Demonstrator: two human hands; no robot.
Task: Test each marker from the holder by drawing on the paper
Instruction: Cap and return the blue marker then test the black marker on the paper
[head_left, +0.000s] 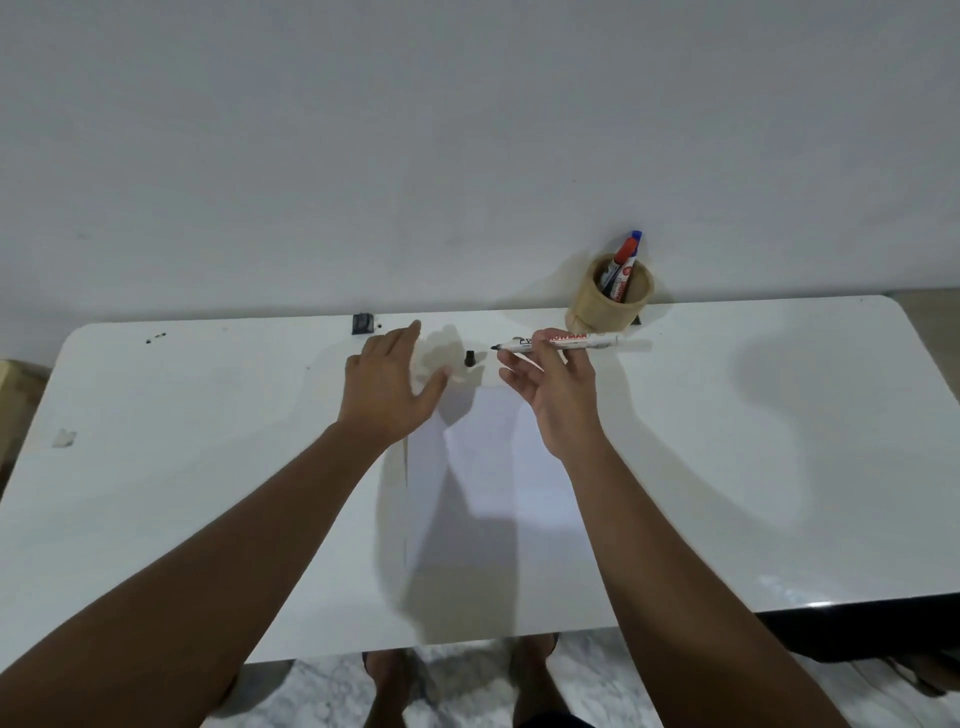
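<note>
A white table (182, 467) fills the lower half of the frame, set against a plain pale wall. At centre, a sheet of white paper (488, 467) lies flat on the table, partly shaded by both forearms. The right hand (556, 389), just right of centre, pinches an uncapped white marker (558, 343) between thumb and forefinger, the other fingers loosely spread; the marker lies roughly level above the paper's far edge, its dark tip pointing toward the left of the frame. The left hand (387, 384), left of centre, hovers with fingers spread wide and holds nothing. Between the two hands, a small black cap (470, 358) stands on the table. In the upper right, a round wooden holder (613, 301) sits at the table's far edge, with a red-capped marker (623, 270) and a blue-capped marker (637, 240) leaning inside.
</note>
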